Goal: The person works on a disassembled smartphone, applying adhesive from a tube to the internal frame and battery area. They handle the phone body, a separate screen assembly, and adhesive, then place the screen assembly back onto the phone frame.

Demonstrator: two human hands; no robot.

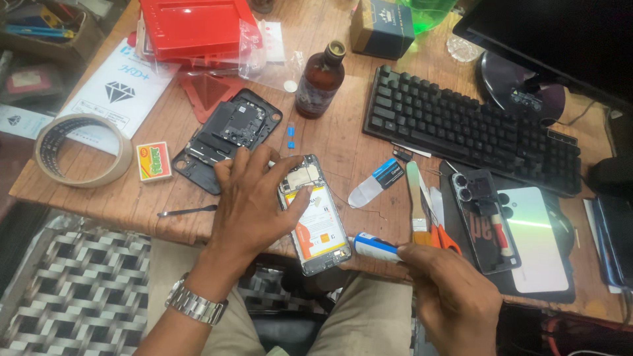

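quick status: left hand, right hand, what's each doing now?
Left hand: open, fingers pressing on the opened phone.
Right hand: closed, holding a white-and-blue tube.

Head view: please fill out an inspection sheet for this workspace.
Surface: wooden table, worn and crowded.
Job's things: opened phone with battery exposed; white-and-blue tube.
Clutter: back cover, brown bottle, tape roll, matchbox, brush, keyboard, red case.
Hands: left hand rests on the opened phone; right hand grips the tube.
Cables: nothing seen clearly.
Surroundings: monitor at upper right; patterned mat below.
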